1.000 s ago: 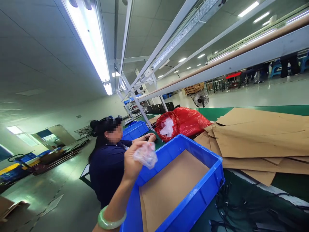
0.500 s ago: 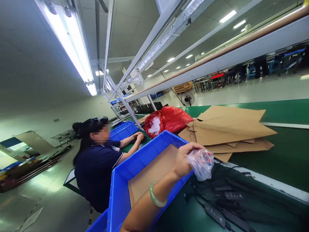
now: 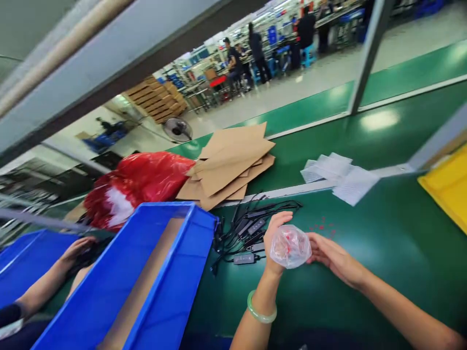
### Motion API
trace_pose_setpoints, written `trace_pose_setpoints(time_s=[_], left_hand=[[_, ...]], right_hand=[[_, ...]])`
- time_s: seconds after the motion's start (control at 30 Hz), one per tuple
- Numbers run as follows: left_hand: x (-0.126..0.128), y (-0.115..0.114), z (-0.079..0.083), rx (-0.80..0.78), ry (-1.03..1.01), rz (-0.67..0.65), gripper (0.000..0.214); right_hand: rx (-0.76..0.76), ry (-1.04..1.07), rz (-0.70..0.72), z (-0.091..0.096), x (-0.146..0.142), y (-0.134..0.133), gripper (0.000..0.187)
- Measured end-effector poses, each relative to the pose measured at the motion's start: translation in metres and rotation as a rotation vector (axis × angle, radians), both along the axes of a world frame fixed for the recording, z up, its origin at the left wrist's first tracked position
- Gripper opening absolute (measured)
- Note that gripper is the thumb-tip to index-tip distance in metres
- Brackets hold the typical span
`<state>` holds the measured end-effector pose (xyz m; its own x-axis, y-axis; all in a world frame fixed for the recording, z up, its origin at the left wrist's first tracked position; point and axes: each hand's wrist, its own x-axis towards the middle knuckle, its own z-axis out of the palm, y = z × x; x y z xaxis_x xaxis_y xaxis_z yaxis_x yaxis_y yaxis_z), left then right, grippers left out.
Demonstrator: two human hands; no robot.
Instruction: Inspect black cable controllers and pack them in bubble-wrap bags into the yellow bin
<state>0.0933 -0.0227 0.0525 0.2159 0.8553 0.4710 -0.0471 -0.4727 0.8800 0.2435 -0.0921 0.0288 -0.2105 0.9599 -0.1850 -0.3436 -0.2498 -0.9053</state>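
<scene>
Clear plastic bag (image 3: pixel 296 255) with red bits (image 3: pixel 288 239) inside — clamped in the left hand (image 3: pixel 272 239), over the near half of the green table (image 3: pixel 408 243). Right hand (image 3: pixel 339 260) meets its side — whether gripping, I cannot tell. Corded black devices (image 3: pixel 256 226) lie left.

The bag (image 3: pixel 291 247) partly hides the left hand (image 3: pixel 271 240); red specks (image 3: pixel 321 227) beyond the right hand (image 3: pixel 338 260) are unrecognisably small.

A red-flecked clear bag (image 3: pixel 291 248) is held in the left hand (image 3: pixel 270 234), the right hand (image 3: pixel 339 261) placed at its edge; black cables (image 3: pixel 250 227) are heaped beside a blue bin (image 3: pixel 188 265) on the green surface (image 3: pixel 233 306).
</scene>
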Motion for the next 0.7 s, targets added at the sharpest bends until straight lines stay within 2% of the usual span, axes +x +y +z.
trace_pose_setpoints(time_s=[0.13, 0.27, 0.37, 0.43, 0.5, 0.57, 0.63, 0.7], left_hand=[[0.000, -0.013, -0.016, 0.003, 0.102, -0.033, 0.027], [-0.020, -0.019, -0.029, 0.020, 0.241, -0.026, 0.037], [-0.037, -0.021, -0.042, 0.143, 0.339, -0.027, 0.047], [-0.047, -0.023, -0.043, 0.237, 0.435, -0.016, 0.051], [-0.057, -0.028, -0.032, 0.251, 0.502, 0.025, 0.048], [-0.071, -0.033, -0.008, 0.160, 0.469, 0.085, 0.040], [-0.090, -0.039, 0.023, 0.017, 0.315, 0.126, 0.032], [-0.114, -0.044, 0.050, -0.006, 0.143, 0.134, 0.038]], right_hand=[[-0.060, 0.177, -0.025, 0.018, -0.015, -0.006, 0.047], [-0.029, 0.123, -0.046, 0.026, -0.016, -0.011, 0.041], [-0.013, 0.072, -0.098, 0.025, -0.012, -0.009, 0.041], [-0.017, 0.045, -0.159, 0.022, -0.003, -0.006, 0.040], [-0.014, 0.004, -0.238, 0.016, 0.012, 0.001, 0.038], [0.008, -0.068, -0.347, 0.007, 0.033, 0.012, 0.037], [0.058, -0.184, -0.502, -0.006, 0.057, 0.029, 0.038], [0.108, -0.308, -0.635, -0.020, 0.078, 0.048, 0.043]])
